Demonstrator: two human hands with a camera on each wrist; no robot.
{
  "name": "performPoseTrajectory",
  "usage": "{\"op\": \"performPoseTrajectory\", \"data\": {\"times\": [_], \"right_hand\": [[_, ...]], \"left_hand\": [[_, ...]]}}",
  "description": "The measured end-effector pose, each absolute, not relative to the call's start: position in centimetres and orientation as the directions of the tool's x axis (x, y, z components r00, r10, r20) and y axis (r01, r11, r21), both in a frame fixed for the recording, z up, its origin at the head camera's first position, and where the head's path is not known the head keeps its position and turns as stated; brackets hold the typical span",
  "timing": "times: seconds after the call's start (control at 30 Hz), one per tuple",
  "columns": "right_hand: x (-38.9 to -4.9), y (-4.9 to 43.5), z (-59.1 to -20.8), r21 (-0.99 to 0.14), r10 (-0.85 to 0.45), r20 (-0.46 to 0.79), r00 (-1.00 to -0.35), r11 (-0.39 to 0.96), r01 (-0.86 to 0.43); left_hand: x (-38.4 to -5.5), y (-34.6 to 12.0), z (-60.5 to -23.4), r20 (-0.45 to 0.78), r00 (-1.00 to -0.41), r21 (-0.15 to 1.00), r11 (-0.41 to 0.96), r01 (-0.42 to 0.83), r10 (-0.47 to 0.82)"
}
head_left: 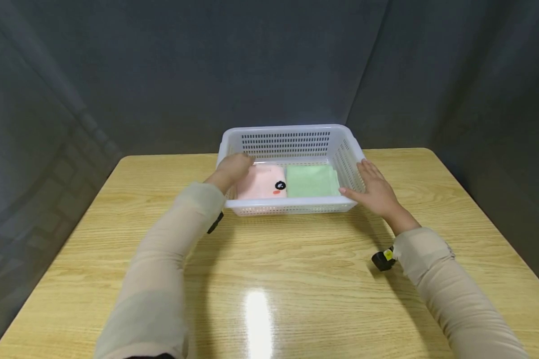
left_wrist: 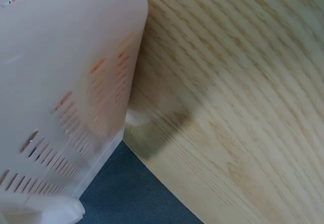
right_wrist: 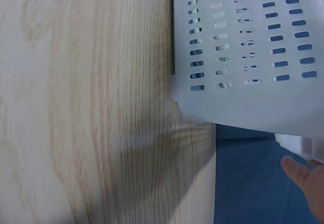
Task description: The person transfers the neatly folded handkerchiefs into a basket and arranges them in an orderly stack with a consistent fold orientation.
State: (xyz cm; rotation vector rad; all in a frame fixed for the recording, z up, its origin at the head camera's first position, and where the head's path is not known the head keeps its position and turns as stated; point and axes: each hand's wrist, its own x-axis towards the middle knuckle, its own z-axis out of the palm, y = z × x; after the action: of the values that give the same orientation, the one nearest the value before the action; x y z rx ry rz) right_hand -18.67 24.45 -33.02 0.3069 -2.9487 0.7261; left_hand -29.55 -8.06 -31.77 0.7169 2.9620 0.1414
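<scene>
A white slotted plastic basket (head_left: 292, 201) stands at the back of the table. Inside it lie a folded pink cloth (head_left: 262, 185) with an embroidered eye and, to its right, a folded light green cloth (head_left: 312, 180). My left hand (head_left: 234, 167) reaches over the basket's left side and down at the pink cloth's left part; its fingers are mostly hidden, and I cannot tell whether they grip the cloth. At the basket's right rim is my right hand (head_left: 377, 192), fingers extended along the outside and thumb at the front corner. In the right wrist view some fingers (right_wrist: 298, 176) show near the rim.
The wooden table (head_left: 305, 269) extends in front of the basket and to both sides. Close behind the basket is the table's back edge, with a dark curtain (head_left: 292, 65) beyond it. Curtains also hang at the left and right.
</scene>
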Motion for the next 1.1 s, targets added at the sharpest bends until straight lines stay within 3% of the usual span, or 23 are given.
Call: {"op": "performPoseTrajectory", "data": {"times": [0.1,0.23,0.33,0.47,0.63,0.97,1.03,1.1], "right_hand": [[-18.7,24.4,-32.9,-0.445,-0.173,0.133,-0.976,0.869,-0.215],[-18.7,24.4,-32.9,-0.447,-0.173,0.123,-0.977,0.87,-0.211],[-18.6,24.4,-32.9,-0.449,-0.173,0.117,-0.978,0.869,-0.207],[-18.5,24.5,-32.8,-0.445,-0.176,0.119,-0.977,0.87,-0.211],[-18.5,24.6,-32.8,-0.445,-0.179,0.117,-0.977,0.87,-0.212],[-18.6,24.7,-32.7,-0.442,-0.209,0.13,-0.969,0.862,-0.246],[-18.6,24.7,-32.7,-0.443,-0.214,0.132,-0.968,0.861,-0.25],[-18.6,24.7,-32.7,-0.451,-0.216,0.129,-0.968,0.857,-0.251]], "left_hand": [[-29.4,-8.1,-31.8,-0.079,-0.872,0.056,0.875,0.481,0.484],[-29.5,-8.2,-32.3,-0.157,-0.936,0.312,0.915,0.255,0.314],[-29.5,-8.1,-32.6,-0.192,-0.956,0.402,0.906,0.13,0.222],[-29.5,-7.9,-32.8,-0.176,-0.957,0.328,0.93,0.164,0.231],[-29.1,-7.8,-32.7,-0.183,-0.959,0.339,0.929,0.146,0.217],[-28.3,-7.9,-32.4,-0.259,-0.962,0.497,0.866,-0.058,0.085],[-28.4,-7.9,-32.3,-0.235,-0.961,0.426,0.904,0.035,0.148],[-28.5,-8.0,-32.3,-0.168,-0.949,0.307,0.929,0.208,0.268]]}}
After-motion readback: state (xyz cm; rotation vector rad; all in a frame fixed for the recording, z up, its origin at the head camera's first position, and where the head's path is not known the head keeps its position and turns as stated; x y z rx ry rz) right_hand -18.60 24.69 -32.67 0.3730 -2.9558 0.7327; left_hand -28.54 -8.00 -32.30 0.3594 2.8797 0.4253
